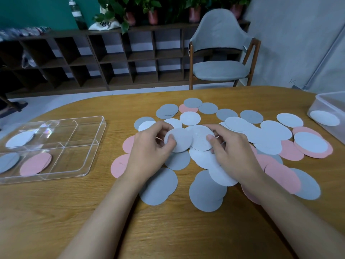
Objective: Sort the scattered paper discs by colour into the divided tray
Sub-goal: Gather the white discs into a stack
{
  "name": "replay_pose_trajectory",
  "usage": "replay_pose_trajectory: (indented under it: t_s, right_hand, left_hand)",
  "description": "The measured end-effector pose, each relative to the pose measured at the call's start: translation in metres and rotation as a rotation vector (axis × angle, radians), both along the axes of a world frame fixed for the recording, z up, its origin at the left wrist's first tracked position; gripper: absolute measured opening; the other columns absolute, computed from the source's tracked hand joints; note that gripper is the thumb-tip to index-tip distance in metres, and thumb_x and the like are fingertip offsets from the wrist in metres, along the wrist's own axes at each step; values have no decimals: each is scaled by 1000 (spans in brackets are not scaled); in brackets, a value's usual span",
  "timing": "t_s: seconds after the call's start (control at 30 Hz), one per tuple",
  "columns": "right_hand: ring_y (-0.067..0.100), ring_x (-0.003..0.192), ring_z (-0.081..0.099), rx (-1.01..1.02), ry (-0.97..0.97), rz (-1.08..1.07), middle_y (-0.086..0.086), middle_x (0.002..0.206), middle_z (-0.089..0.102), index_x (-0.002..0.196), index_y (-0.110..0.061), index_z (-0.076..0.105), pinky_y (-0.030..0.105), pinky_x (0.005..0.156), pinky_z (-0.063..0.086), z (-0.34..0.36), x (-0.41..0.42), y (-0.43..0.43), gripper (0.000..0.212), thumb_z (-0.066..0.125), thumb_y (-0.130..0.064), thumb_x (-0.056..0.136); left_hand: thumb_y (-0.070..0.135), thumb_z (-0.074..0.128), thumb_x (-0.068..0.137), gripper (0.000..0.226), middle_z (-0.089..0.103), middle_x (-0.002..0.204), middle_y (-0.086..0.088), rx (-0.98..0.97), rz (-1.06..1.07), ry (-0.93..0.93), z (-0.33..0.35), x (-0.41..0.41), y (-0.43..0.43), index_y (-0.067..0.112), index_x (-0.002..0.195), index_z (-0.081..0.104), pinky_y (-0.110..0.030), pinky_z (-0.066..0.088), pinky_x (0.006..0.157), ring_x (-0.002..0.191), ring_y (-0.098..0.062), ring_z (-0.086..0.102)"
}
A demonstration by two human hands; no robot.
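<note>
Well to the left of both grips the divided tray (74, 159) is set. One white disc (19, 139) lies in its far compartment, and a grey disc (8, 162) and a pink disc (35, 164) lie in the near ones.

The left hand (149, 146) is held low over the pile, wrist straight, fingers curled. A small white disc (179, 141) is pinched by its left edge between thumb on top and fingers beneath.

Just to the right, the right hand (233, 148) is posed in the mirrored way. A second white disc (199, 136) is pinched by its right edge, and its left edge is overlapped by the first.

It seems that white pieces are being collected. Thin paper probably clings, so it should be checked that no grey or pink sheet is lifted together. The two discs are better stacked in one hand, kept flat, and then carried left to the white compartment.

Below and to the right of the grips, many scattered discs (270, 131) remain on the table (168, 230). Far right, a clear box (328, 101) is seen.
</note>
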State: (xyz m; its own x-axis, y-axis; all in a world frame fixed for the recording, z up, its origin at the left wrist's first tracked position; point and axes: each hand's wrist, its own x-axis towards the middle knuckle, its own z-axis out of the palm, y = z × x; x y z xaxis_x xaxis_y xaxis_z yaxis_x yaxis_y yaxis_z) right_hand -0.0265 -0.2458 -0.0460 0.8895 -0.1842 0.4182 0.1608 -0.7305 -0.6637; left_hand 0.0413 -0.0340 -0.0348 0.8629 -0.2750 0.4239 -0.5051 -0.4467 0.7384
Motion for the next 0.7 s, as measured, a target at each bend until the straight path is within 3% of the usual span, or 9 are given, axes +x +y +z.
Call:
replay_pose_trajectory:
  t_s: [0.1, 0.2, 0.3, 0.43, 0.53, 0.6, 0.7]
  right_hand:
    - [5, 79, 68, 39, -7, 32, -9, 80, 70, 129, -28, 68, 14, 67, 46, 0, 0, 0, 31, 54, -16, 104]
    - [7, 80, 68, 78, -12, 64, -13, 73, 67, 131, -29, 69, 10, 67, 44, 1, -1, 1, 35, 52, -12, 105]
    - [12, 80, 65, 70, -10, 102, -19, 74, 65, 134, -28, 67, 21, 72, 51, 1, -1, 3, 41, 47, -6, 105]
    - [10, 84, 61, 59, 66, 127, -20, 83, 62, 141, -26, 61, 27, 74, 49, 1, -1, 5, 40, 42, -16, 107]
    - [8, 87, 59, 3, 91, 110, -18, 97, 65, 144, -26, 57, 20, 74, 44, 3, -2, 7, 39, 49, -26, 106]
    - [3, 87, 53, -76, 54, 92, -17, 101, 60, 141, -21, 60, 9, 75, 38, 5, -2, 7, 37, 55, -19, 104]
    - [0, 86, 50, -108, 14, 75, -15, 98, 61, 131, -17, 65, 5, 74, 38, 5, -3, 5, 31, 55, -10, 102]
  left_hand:
    - [16, 72, 94, 11, 72, 82, 4, -43, -62, 73, -4, -1, -5, 24, 101, 75, -16, 51, 67, 73, -12, 64]
    - [19, 74, 95, 13, 76, 94, 10, -81, -41, 81, -9, -2, -10, 21, 107, 77, -22, 58, 78, 87, -8, 70]
    - [20, 75, 94, 12, 78, 98, 13, -116, -37, 108, -11, -6, -16, 20, 106, 78, -25, 60, 86, 97, -3, 72]
    - [21, 79, 92, 9, 77, 89, 11, -167, 1, 142, -12, -6, -23, 19, 100, 78, -19, 58, 79, 86, -4, 72]
    - [22, 80, 91, 7, 77, 85, 9, -182, 6, 156, -12, -6, -25, 18, 96, 77, -18, 56, 75, 82, -7, 72]
    - [24, 80, 91, 7, 76, 84, 8, -160, -14, 156, -11, -6, -25, 18, 93, 77, -21, 57, 75, 82, -9, 71]
    - [36, 75, 94, 16, 76, 98, 13, -4, -43, 65, -11, 1, -18, 23, 103, 77, -24, 55, 82, 92, -6, 69]
